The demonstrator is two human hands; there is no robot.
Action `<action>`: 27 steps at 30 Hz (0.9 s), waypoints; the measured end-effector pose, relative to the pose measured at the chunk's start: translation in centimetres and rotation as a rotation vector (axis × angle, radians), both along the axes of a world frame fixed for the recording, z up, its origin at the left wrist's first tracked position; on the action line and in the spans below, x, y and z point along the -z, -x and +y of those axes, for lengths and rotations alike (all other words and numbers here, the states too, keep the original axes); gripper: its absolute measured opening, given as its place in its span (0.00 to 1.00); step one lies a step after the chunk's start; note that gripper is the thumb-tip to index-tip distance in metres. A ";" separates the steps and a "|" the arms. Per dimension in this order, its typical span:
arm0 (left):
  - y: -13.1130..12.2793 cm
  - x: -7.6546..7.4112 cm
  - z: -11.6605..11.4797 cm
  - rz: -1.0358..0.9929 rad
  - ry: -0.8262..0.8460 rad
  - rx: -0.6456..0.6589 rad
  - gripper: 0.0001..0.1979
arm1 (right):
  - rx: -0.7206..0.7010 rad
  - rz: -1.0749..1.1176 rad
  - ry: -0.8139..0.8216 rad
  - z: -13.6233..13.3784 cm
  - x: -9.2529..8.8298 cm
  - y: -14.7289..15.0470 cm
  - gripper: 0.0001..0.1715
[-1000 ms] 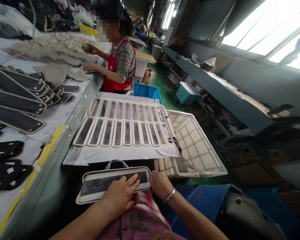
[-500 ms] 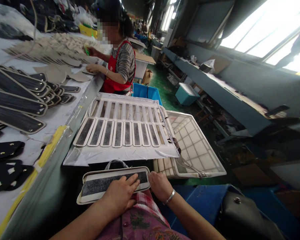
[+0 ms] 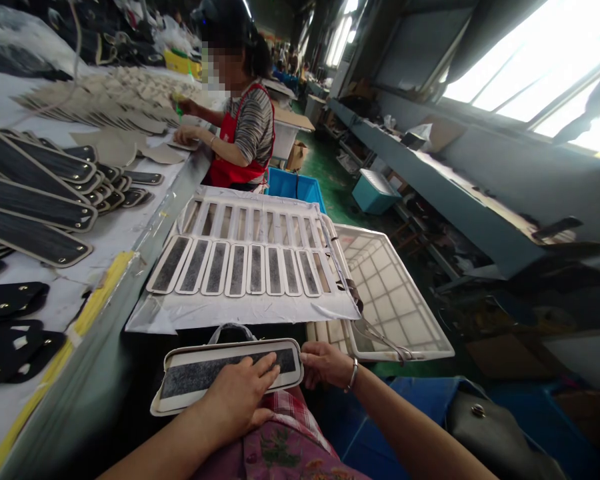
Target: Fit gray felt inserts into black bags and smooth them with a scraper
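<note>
A long cream strip with a grey felt centre [image 3: 190, 379] lies across my lap. My left hand [image 3: 237, 399] rests flat on top of it, fingers stretched toward its right end. My right hand [image 3: 325, 363] grips the strip's right end, fingers curled round the edge, a bracelet on the wrist. Just beyond, a white sheet [image 3: 240, 308] carries two rows of several similar cream-and-grey strips [image 3: 237, 269].
A white plastic crate [image 3: 395, 293] stands to the right of the sheet. The workbench [image 3: 105, 233] on the left holds black straps [image 3: 30, 207] and beige cut pieces. A person in a red apron [image 3: 243, 133] works farther along. A blue bin [image 3: 295, 185] sits behind the sheet.
My right hand has shifted slightly right and turned, now pinching the strip's end. The strip tilted a little. The left hand stays flat on it.
</note>
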State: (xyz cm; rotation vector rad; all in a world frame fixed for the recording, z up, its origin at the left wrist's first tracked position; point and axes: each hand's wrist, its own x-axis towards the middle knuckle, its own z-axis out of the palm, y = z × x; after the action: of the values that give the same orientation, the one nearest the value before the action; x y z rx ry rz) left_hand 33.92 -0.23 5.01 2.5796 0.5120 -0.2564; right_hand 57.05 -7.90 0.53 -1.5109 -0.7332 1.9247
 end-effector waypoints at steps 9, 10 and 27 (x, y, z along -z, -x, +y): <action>-0.1 -0.1 0.6 0.032 0.087 0.006 0.32 | 0.087 0.014 0.143 0.8 1.3 0.2 0.29; -0.1 -0.1 0.7 0.035 0.097 0.009 0.32 | 0.086 -0.011 0.163 1.0 1.1 0.3 0.29; 8.5 -0.1 -0.3 -0.547 0.189 -0.546 0.22 | -0.177 -0.299 0.038 2.3 -0.8 0.1 0.31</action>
State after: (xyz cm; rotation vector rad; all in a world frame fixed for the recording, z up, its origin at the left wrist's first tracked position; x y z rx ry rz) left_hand 25.41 -0.52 5.10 2.0959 0.8901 0.5433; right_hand 56.95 -5.57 1.31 -1.8359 -0.9937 1.8666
